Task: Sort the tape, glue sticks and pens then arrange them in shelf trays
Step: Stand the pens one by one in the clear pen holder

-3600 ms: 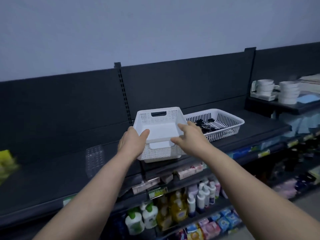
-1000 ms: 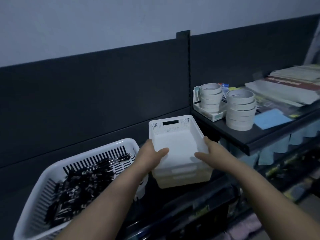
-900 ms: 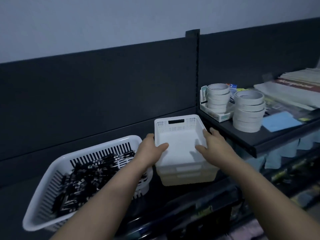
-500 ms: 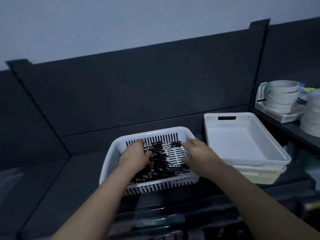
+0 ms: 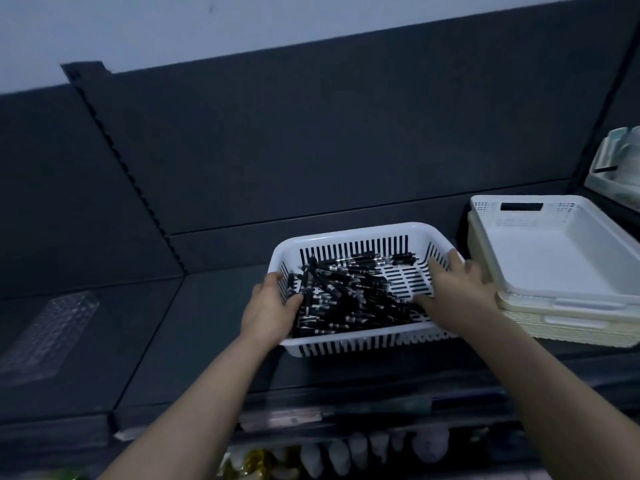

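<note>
trays [image 5: 561, 258] stacked just right of pen basket [image 5: 353, 232], beside right hand [image 5: 457, 296].

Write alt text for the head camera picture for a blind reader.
The left hand and right hand hold the sides of a white slotted basket of black pens on a dark shelf; stacked white trays sit to its right.

A clear plastic piece [image 5: 48, 336] lies at the left of the dark shelf [image 5: 194, 341], beneath a grey back panel [image 5: 346, 133], with blurred pale containers [image 5: 377, 452] lower down.
</note>
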{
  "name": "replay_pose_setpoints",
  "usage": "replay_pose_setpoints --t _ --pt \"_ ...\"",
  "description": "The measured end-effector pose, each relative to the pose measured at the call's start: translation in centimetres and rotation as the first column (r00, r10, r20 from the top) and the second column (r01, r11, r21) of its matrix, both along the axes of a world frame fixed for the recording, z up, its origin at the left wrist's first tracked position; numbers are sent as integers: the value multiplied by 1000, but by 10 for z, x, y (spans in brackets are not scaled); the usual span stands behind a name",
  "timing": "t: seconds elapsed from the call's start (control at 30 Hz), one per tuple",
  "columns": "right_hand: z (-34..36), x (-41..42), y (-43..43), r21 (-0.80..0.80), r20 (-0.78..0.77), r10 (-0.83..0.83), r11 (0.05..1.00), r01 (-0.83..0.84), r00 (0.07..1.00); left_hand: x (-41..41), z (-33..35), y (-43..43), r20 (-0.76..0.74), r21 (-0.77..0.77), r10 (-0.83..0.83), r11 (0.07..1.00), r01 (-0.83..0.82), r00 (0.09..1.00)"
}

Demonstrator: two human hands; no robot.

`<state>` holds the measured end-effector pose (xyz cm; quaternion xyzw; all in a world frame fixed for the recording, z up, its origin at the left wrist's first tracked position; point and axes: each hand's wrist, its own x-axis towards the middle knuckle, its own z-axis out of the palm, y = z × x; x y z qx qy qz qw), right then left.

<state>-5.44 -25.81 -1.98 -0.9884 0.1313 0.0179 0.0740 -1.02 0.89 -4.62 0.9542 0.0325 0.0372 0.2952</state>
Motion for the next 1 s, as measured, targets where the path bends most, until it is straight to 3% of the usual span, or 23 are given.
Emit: replay_pose_setpoints --t 0.37,0.57,0.83,0.93,1.0 --pt "3 29 139 84 82 321 941 -327 944 -27 12 148 21 4 298 955 -298 954" --pt "2 33 240 95 144 424 893 -439 894 -44 12 248 -3 25 376 926 -376 926" --pt "-5 21 339 61 -13 378 925 -376 926 -38 7 350 -27 -27 285 958 -285 958" --pt "1 20 373 -39 93 403 915 -401 910 -38 9 376 0 -132 260 957 -258 966" --pt "6 21 398 -43 180 466 883 -467 866 -45 8 395 30 -93 252 964 -248 967"
